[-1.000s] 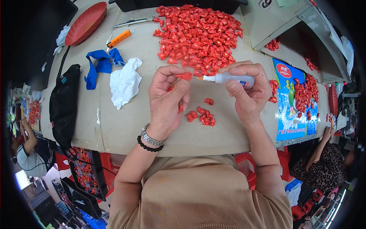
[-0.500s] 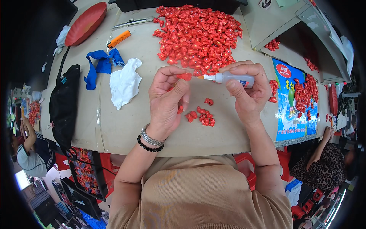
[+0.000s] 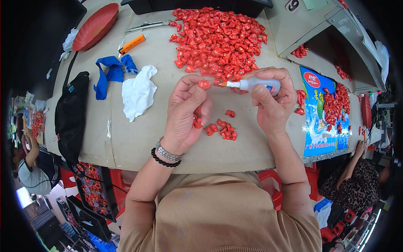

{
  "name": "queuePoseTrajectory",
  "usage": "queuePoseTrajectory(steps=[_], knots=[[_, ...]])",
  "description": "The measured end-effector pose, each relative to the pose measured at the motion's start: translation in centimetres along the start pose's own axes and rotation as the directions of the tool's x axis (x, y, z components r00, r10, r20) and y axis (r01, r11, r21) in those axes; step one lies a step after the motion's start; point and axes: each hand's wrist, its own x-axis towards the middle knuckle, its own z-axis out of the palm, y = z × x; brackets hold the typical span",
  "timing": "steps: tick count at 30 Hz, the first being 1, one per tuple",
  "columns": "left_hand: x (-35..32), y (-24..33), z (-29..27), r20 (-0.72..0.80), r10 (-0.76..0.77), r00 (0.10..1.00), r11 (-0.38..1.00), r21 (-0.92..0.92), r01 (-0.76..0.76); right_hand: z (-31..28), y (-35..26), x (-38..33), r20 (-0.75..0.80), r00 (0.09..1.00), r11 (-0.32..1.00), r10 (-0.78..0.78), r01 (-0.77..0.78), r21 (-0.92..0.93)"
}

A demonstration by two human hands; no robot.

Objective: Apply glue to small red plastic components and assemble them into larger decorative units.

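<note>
My left hand (image 3: 184, 113) pinches a small red plastic piece (image 3: 204, 84) between thumb and forefinger above the table. More red pieces show in its palm (image 3: 197, 122). My right hand (image 3: 273, 101) grips a small white glue bottle (image 3: 256, 85) lying sideways. Its nozzle tip points left and almost touches the held piece. A small cluster of red pieces (image 3: 222, 130) lies on the table between my hands. A big heap of the same red pieces (image 3: 218, 40) is spread just beyond.
A white cloth (image 3: 138, 92), blue fabric (image 3: 110, 72), an orange utility knife (image 3: 132, 44), a red tray (image 3: 95, 26) and a black bag (image 3: 70, 115) lie left. A blue printed sheet (image 3: 323, 122) with red pieces lies right. Other people sit at both lower sides.
Barely anything moved; both hands stay together, with the bottle's nozzle held at the red piece.
</note>
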Motion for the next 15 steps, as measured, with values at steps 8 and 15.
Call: queuePoseTrajectory(steps=[8,15], knots=[[0.02,-0.1,-0.13,0.028,-0.014,1.0,1.0,-0.026,0.015,0.12,0.18,0.07,-0.003,0.999,0.999,0.037,-0.037,0.017],[-0.04,-0.17,-0.28,0.044,-0.027,0.999,0.999,-0.044,0.029,0.03,0.42,0.13,0.0,1.0,0.999,0.018,-0.018,0.042]])
